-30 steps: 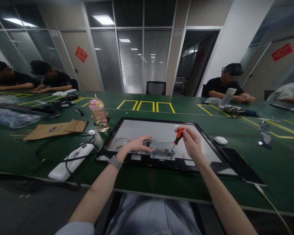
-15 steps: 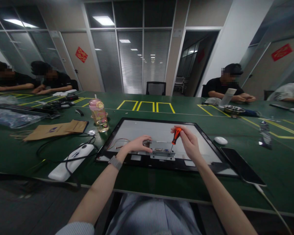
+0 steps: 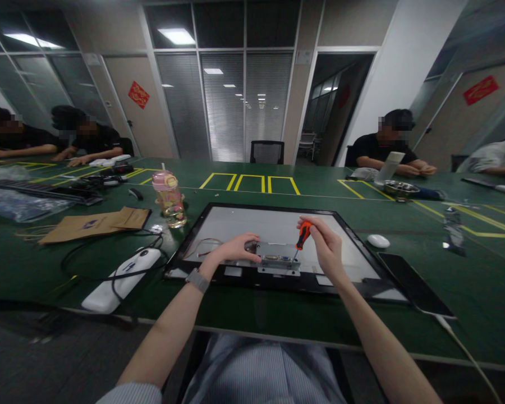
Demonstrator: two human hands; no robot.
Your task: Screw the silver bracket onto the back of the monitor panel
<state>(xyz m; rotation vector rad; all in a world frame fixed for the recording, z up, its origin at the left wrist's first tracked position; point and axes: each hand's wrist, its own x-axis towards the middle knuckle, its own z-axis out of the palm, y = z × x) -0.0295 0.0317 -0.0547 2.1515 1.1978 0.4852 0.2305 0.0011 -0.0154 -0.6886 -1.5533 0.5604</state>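
Note:
A flat display panel (image 3: 223,224) with a black frame lies in front of me, its pale side up. Near its front edge stands a metal bracket (image 3: 279,271) with a row of connector ports. My left hand (image 3: 238,248) grips the bracket's left end, thumb in front and fingers behind. In my right hand (image 3: 326,241) is an orange and black screwdriver (image 3: 303,234), slightly tilted. Its shaft points down to the right end of the bracket; whether the tip sits in a screw is too small to tell. A thin cable (image 3: 202,247) lies left of the bracket.
Left are a white power strip (image 3: 122,280) with black cable, a brown paper bag (image 3: 95,224) and a pink-topped bottle (image 3: 169,202). Right are a black phone (image 3: 416,285) on a charging cable and a white case (image 3: 379,241). Several people sit across the table (image 3: 244,314).
The screwdriver handle leans slightly more to the right, and my right hand has turned a little with it. My left hand and the bracket stay in place.

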